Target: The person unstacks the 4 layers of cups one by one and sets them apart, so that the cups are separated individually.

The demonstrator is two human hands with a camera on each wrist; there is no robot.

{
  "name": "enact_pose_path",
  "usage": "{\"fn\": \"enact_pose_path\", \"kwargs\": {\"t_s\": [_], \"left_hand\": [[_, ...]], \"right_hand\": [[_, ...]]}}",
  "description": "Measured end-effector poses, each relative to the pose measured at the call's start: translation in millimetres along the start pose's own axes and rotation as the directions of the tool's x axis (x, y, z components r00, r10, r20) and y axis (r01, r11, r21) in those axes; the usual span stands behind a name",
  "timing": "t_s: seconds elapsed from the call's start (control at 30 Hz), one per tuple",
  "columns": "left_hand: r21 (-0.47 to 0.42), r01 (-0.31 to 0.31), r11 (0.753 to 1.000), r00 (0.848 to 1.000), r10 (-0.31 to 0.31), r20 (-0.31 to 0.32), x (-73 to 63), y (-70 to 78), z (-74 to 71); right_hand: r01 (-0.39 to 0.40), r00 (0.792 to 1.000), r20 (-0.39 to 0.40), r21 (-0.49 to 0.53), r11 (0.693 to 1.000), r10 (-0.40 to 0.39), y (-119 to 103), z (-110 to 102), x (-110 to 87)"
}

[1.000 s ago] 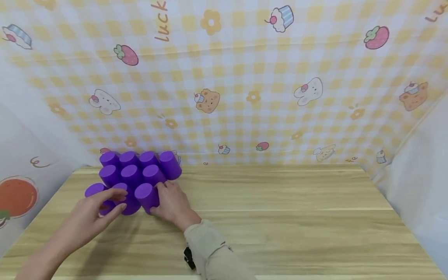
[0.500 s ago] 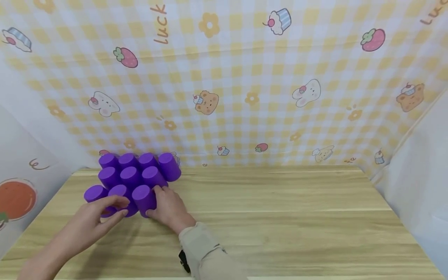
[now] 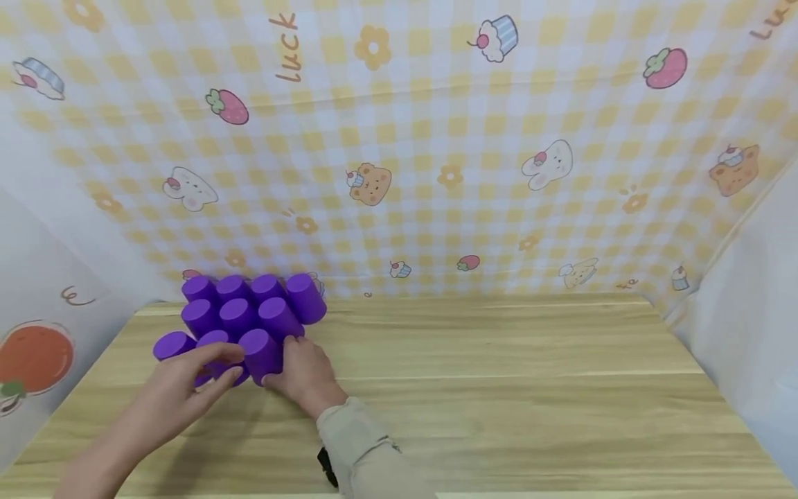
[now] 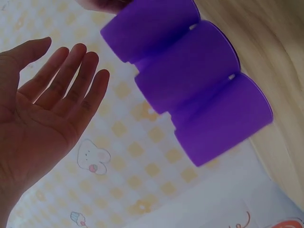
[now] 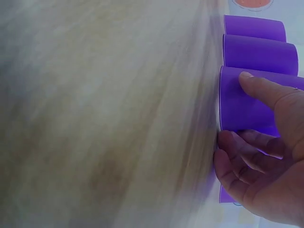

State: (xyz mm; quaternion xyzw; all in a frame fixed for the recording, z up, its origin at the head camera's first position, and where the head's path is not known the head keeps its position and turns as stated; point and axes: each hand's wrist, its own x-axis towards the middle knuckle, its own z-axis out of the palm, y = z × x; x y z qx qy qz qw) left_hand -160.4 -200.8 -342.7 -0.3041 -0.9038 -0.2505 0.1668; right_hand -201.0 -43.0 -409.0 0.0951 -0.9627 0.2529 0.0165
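Purple cups stand upside down in three rows at the left of the table. My right hand point(image 3: 308, 374) grips the right-hand cup of the front row point(image 3: 260, 355) low on its side. In the right wrist view its thumb point(image 5: 259, 85) lies on this cup, with the fingers on the opposite side. My left hand point(image 3: 181, 388) is held in front of the row, fingers loosely bent and holding nothing. It partly hides the front-left cup point(image 3: 173, 342) and the front-middle cup point(image 3: 213, 338). In the left wrist view its palm point(image 4: 47, 123) is apart from the three front cups.
Behind the front row are a middle row of three cups, including a middle cup point(image 3: 237, 315), and a back row of several, ending at a right-hand cup point(image 3: 305, 298). A checked cloth point(image 3: 424, 215) hangs behind the wooden table point(image 3: 499, 388). White cloth point(image 3: 742, 333) closes the right side.
My right hand has shifted the front-right cup slightly left, closer to the front-middle one. My left hand has moved a little to the right, its fingertips now near the gripped cup.
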Motion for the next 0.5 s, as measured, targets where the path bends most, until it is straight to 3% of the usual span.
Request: {"fn": "enact_pose_path", "kwargs": {"t_s": [0.13, 0.3, 0.4, 0.5], "left_hand": [[-0.006, -0.04, 0.999, 0.998, 0.04, -0.038, 10.0, 8.7, 9.4], [-0.048, -0.076, 0.996, 0.993, 0.071, -0.095, 27.6, 24.2, 31.0], [-0.08, -0.072, 0.994, 0.994, 0.065, -0.086, 40.8, 35.0, 45.6], [-0.104, -0.046, 0.993, 0.998, 0.042, -0.047, 51.7, 42.4, 58.7]], "right_hand": [[0.012, 1.0, 0.014, 0.025, 1.0, -0.012, 9, -7, -1.3], [0.103, 0.992, 0.081, -0.023, 0.994, -0.101, 38, -27, -5.1], [0.135, 0.985, 0.111, -0.017, 0.991, -0.132, 64, -45, -8.5], [0.105, 0.988, 0.111, 0.011, 0.994, -0.106, 95, -66, -15.5]]}}
